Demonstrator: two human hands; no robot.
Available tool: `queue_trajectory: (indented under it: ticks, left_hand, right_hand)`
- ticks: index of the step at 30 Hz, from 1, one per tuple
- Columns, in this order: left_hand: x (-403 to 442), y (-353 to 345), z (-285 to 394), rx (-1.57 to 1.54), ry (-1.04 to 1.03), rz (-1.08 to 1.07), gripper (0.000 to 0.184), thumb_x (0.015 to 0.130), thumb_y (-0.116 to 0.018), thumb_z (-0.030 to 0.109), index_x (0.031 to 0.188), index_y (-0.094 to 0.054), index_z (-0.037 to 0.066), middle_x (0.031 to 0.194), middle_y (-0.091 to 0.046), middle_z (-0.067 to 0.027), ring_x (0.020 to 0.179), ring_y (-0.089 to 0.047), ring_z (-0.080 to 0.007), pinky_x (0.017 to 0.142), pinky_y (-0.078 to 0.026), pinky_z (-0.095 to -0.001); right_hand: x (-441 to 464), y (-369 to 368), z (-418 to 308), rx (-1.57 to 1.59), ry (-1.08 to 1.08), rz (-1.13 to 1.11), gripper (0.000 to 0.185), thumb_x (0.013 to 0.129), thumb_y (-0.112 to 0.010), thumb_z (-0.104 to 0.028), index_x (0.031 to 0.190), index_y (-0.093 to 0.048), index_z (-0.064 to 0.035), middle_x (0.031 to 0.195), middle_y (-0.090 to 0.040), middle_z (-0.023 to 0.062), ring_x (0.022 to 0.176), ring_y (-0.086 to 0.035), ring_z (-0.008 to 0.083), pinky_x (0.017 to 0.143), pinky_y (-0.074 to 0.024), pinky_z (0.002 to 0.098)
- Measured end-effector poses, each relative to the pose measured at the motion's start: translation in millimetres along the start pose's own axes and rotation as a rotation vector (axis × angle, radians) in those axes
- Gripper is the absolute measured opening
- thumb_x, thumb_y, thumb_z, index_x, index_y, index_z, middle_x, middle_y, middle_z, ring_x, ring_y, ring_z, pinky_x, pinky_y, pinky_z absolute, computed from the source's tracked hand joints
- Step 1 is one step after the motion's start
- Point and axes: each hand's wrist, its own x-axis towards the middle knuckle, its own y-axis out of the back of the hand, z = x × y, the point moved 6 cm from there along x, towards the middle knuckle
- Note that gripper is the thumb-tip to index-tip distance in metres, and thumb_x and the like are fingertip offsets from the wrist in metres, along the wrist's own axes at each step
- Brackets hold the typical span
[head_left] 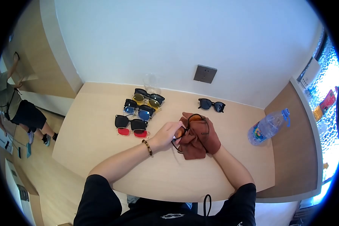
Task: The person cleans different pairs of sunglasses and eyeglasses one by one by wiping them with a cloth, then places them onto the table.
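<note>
Over the desk's middle, my left hand [168, 135] grips a pair of dark-framed glasses [179, 132] with orange lenses by one side. My right hand [211, 140] is largely covered by a reddish-brown cloth [194, 145], which it presses around the other side of the glasses. One orange lens shows above the cloth, and a temple arm hangs below my left hand. To the left of my hands lie several sunglasses in a column, among them a red-lensed pair [133, 132] and a blue-lensed pair [138, 113]. Black sunglasses [211, 105] rest beyond the cloth.
A plastic bottle [265, 130] stands at the right of the desk [169, 177], near a wooden side panel [295, 143]. A wall socket [205, 74] is behind. At the far left, another person [17, 105] stands on the floor beyond the desk.
</note>
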Motion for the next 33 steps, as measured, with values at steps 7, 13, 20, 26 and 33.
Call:
queue_trajectory:
  ticks: [7,13,20,26,33]
  left_hand:
    - [-1,-2,6,0.072,0.018,-0.098,0.042,0.113,-0.042,0.035,0.093,-0.063,0.005,0.068,-0.053,-0.0011,0.055,-0.047,-0.0112,0.052,-0.037,-0.0274]
    - [-2,-1,9,0.015,0.140,-0.059,0.046,0.112,-0.043,0.037,0.091,-0.064,0.001,0.066,-0.055,-0.0023,0.054,-0.048,-0.0116,0.052,-0.038,-0.0267]
    - [8,9,6,0.156,0.077,-0.155,0.045,0.109,-0.040,0.040,0.105,-0.068,0.005,0.070,-0.060,-0.0052,0.054,-0.051,-0.0120,0.052,-0.039,-0.0255]
    - [2,17,24,-0.048,-0.080,-0.045,0.064,0.106,-0.038,0.058,0.143,-0.051,0.007,0.095,-0.069,-0.0136,0.069,-0.060,-0.0152,0.062,-0.048,-0.0246]
    - [2,14,34,-0.189,-0.123,-0.096,0.058,0.103,-0.058,0.035,0.151,-0.044,0.005,0.113,-0.068,-0.0146,0.087,-0.069,-0.0172,0.073,-0.056,-0.0273]
  right_hand:
    - [10,18,52,0.409,-0.098,-0.024,0.031,0.104,-0.047,-0.026,0.109,-0.061,0.0016,0.097,-0.063,0.0064,0.084,-0.056,0.0140,0.082,-0.0491,0.0295]
    - [-3,18,34,0.245,0.017,0.211,0.021,0.105,-0.059,-0.019,0.113,-0.060,-0.0007,0.101,-0.064,0.0032,0.091,-0.059,0.0099,0.090,-0.0511,0.0279]
    - [6,30,55,0.365,0.002,0.248,0.025,0.106,-0.058,-0.023,0.118,-0.060,-0.0004,0.107,-0.067,0.0054,0.096,-0.060,0.0129,0.091,-0.0514,0.0302]
    - [10,31,34,-0.033,0.129,0.236,0.046,0.110,-0.044,-0.033,0.087,-0.066,0.0004,0.083,-0.069,0.0093,0.087,-0.062,0.0184,0.085,-0.0513,0.0329]
    - [7,16,24,-0.024,0.280,0.170,0.036,0.109,-0.047,-0.029,0.096,-0.059,0.0012,0.086,-0.071,0.0106,0.081,-0.063,0.0188,0.082,-0.0523,0.0354]
